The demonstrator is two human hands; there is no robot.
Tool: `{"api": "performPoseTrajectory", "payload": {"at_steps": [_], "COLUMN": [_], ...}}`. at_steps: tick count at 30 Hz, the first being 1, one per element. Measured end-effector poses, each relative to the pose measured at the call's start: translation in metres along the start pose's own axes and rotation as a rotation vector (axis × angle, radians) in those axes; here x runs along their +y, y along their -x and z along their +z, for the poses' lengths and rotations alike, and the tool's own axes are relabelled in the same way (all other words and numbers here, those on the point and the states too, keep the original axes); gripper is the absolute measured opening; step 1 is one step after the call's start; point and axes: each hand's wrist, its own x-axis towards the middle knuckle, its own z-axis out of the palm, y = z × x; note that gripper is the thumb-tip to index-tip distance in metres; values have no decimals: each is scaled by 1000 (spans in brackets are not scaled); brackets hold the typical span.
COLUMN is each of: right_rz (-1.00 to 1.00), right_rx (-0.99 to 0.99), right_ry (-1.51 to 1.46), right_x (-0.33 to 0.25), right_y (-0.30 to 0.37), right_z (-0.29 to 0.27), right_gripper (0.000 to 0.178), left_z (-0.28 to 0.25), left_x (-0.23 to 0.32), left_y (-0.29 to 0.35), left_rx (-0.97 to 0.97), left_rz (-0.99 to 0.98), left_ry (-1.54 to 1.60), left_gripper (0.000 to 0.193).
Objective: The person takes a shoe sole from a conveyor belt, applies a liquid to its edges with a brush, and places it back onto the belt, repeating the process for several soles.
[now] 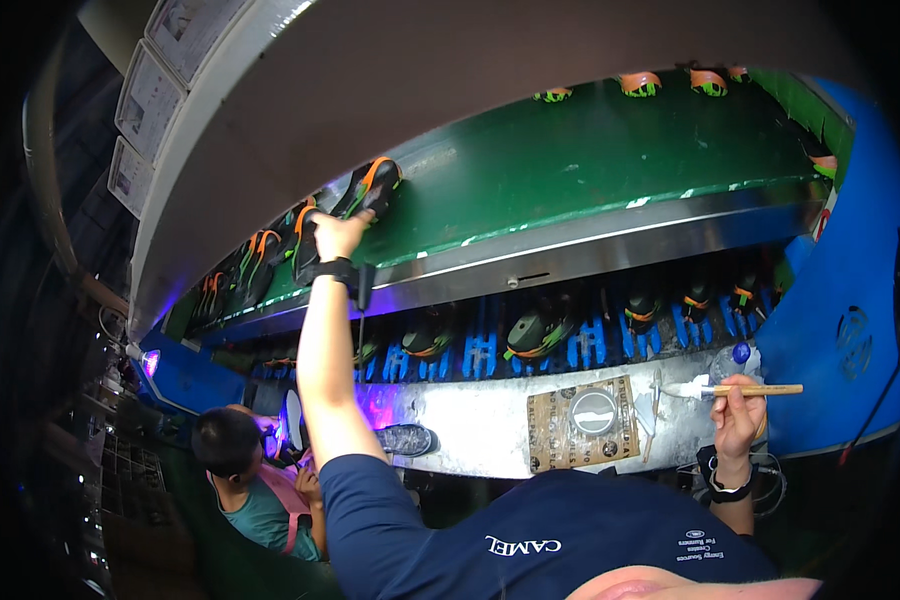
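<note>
My left hand (340, 236) reaches far forward onto the green conveyor belt and grips the near end of a black shoe (378, 188) with orange and green trim. Its fingertips are partly hidden against the shoes. Another such shoe (304, 245) stands beside this hand. On the right, my right hand (738, 420) is closed around the wooden handle of a brush (755, 390), whose bristles point left. Below the brush lies a piece of brown cardboard (545, 430) on the metal ledge, carrying a round cup (596, 412) with white contents.
More shoes (260, 265) line the belt's left end. A lower row of shoes (538, 330) sits on blue holders (587, 345). A blue-capped bottle (738, 355) stands near my right hand. A dark shoe (406, 440) lies on the metal ledge (480, 410). A co-worker (255, 480) sits at left.
</note>
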Motion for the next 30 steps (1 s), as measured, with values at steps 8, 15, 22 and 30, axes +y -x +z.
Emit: {"api": "performPoseTrajectory", "payload": {"at_steps": [8,15,22,30], "right_rz": [45,181,306,184], "right_rx": [-92,-188,-237,-422], "right_ry": [7,194,338,858], "right_x": [10,52,133,171], "right_y": [-7,-11,6,15], "right_z": [10,12,18,13], "right_gripper": [18,15,14,15], "left_z": [-134,-58,-10,-55], "left_x": [8,-4,-12,-64], "left_y": [42,66,67,140], "left_rx": [-109,-255,-515,-347], "left_rz": [246,344,273,-237], "left_ry": [628,1148,1288,1594], "left_gripper": [82,60,57,56]}}
